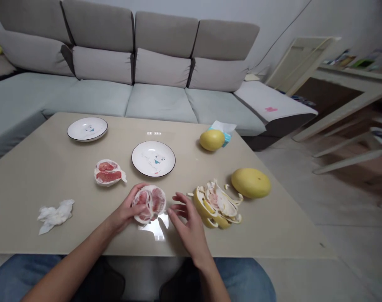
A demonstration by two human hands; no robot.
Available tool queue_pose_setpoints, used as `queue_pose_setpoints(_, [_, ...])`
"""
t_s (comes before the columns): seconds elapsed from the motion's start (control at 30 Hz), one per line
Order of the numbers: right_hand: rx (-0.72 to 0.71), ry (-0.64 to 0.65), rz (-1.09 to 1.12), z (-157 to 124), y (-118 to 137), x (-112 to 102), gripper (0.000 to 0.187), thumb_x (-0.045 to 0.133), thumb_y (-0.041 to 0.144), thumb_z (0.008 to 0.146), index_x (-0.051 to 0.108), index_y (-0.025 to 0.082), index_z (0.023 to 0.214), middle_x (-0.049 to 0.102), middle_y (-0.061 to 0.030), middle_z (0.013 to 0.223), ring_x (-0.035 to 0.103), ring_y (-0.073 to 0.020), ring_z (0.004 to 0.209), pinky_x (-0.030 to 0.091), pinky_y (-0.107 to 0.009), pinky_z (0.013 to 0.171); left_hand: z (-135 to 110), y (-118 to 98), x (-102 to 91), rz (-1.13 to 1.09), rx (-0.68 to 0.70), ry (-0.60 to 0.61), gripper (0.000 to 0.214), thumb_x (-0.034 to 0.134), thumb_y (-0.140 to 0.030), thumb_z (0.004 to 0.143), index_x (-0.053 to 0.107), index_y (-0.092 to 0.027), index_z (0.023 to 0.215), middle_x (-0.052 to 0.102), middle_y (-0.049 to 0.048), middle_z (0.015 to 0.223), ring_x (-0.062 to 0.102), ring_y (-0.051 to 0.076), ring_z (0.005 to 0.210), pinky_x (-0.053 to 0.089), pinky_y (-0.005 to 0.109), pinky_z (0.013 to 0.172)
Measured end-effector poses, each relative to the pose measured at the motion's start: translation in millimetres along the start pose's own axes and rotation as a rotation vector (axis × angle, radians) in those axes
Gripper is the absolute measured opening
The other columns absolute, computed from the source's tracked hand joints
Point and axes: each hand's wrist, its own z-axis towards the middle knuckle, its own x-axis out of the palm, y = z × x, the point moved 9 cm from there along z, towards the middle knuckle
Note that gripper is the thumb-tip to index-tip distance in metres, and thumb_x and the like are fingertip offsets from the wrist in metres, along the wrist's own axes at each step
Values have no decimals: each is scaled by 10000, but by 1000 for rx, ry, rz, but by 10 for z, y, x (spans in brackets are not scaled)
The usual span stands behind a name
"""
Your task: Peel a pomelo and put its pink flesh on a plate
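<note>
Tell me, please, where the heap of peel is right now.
In the head view, the heap of peel lies on the table, just right of the right hand and left of the nearer whole yellow fruit.

peels (220, 204): right on table (279, 235) | tissue (55, 215): left | sofa (161, 100): behind

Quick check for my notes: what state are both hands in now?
Left hand: closed around a peeled pomelo piece.
Right hand: open, holding nothing, fingers loosely bent between that piece and the peel pile.
</note>
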Motion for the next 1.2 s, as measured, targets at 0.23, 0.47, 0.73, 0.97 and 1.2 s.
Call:
queue_pose_setpoints(0.23, [-85, 146, 94, -107, 387, 245, 348, 653, 296, 872, 591, 255, 1212, 629, -70, 1188, 627, -203, 1019, 574, -318, 815, -377, -181, 308, 486, 43, -28, 647, 773, -247, 760, 432, -272, 1309, 553, 51, 1244, 627, 210, 1007, 528, 317, 874])
queue_pose_setpoints(0.47, [-309, 141, 7, -309, 740, 186, 322, 587, 130, 821, 592, 222, 1129, 635, -47, 985, 622, -175, 857, 558, -298, 757, -638, -322, 577, 784, 164, -129, 505, 667, -178, 818, 510, -270, 1290, 542, 70, 1285, 566, 248, 1167, 467, 372, 1008])
queue_pose_setpoints(0.73, [-449, 263, -43, -280, 902, 88, 325, 544, 100, 769, 552, 211, 1074, 596, -38, 935, 599, -175, 817, 519, -299, 723, -674, -373, 762, 919, 383, -138, 430, 618, -159, 867, 604, -334, 1260, 512, 75, 1342, 482, 264, 1298, 444, 391, 1065])
queue_pose_setpoints(0.97, [-470, 250, -55, -49, 843, 120, 311, 514, 106, 742, 553, 204, 1035, 592, -37, 897, 592, -173, 775, 503, -294, 696, -527, -435, 729, 936, 444, -280, 355, 645, -198, 868, 647, -341, 1194, 583, 62, 1270, 547, 244, 1221, 450, 368, 1056])
queue_pose_setpoints(1.2, [-526, 144, -107, -13, 712, 99, 315, 467, 114, 677, 538, 184, 975, 566, -45, 834, 573, -191, 725, 494, -299, 636, -445, -306, 721, 950, 454, -319, 334, 653, -230, 871, 670, -337, 1188, 584, 80, 1271, 568, 263, 1196, 501, 352, 981])
